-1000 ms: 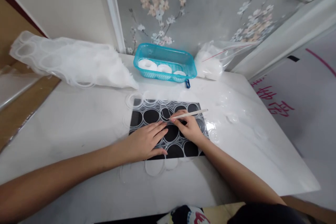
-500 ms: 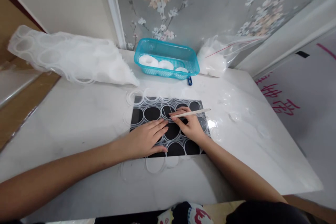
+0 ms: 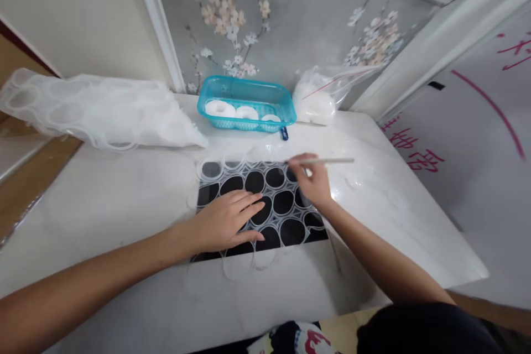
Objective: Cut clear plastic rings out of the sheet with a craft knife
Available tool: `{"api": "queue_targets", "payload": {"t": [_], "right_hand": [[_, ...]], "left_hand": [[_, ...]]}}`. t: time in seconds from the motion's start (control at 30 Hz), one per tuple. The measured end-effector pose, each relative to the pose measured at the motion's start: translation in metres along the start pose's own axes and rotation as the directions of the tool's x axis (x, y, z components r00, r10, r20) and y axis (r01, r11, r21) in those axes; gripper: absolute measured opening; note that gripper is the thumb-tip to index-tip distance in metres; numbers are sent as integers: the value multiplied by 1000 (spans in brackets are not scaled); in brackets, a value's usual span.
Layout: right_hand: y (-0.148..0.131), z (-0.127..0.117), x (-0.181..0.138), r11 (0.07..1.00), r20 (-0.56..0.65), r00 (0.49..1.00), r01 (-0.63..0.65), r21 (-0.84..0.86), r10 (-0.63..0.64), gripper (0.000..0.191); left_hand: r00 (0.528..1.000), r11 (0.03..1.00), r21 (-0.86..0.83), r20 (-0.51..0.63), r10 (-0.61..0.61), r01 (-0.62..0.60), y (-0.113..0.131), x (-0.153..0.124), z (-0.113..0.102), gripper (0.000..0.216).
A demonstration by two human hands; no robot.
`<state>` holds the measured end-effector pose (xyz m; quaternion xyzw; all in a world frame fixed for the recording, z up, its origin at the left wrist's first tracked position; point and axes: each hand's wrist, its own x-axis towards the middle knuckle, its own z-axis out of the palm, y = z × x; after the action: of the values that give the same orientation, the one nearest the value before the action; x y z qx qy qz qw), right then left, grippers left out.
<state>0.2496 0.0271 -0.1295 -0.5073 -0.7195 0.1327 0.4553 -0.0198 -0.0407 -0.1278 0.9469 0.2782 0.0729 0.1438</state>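
Note:
A black mat lies on the white table, covered by a clear film cut into rings. My left hand rests flat on the film's left half, fingers stretched out. My right hand is lifted over the mat's far right corner and pinches a thin white stick that points to the right. Whether anything hangs from the stick's tip I cannot make out.
A turquoise basket with white tape rolls stands at the back. Beside it lies a clear bag of white pieces. A heap of punched clear film covers the back left. Loose clear rings lie on the table's right part. A white board with red writing leans at right.
My right hand has lifted off the middle of the mat and moved right and away with the stick. My left hand stays flat. The camera has swung a little to the right.

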Motion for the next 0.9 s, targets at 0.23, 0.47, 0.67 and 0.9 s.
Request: {"api": "queue_targets", "payload": {"t": [0.23, 0.47, 0.67, 0.9], "right_hand": [[-4, 13, -53, 975, 201, 976, -121, 186, 83, 20], [1, 11, -46, 986, 212, 974, -112, 126, 84, 20], [-6, 18, -63, 995, 241, 968, 90, -51, -75, 16], [42, -24, 5, 955, -237, 971, -50, -292, -22, 24]], "left_hand": [[996, 994, 82, 39, 75, -78, 3, 36, 23, 82], [996, 995, 64, 36, 81, -83, -2, 31, 29, 77], [996, 997, 5, 52, 71, -71, 1, 32, 26, 82], [986, 997, -77, 167, 20, -7, 3, 37, 3, 92]]}}
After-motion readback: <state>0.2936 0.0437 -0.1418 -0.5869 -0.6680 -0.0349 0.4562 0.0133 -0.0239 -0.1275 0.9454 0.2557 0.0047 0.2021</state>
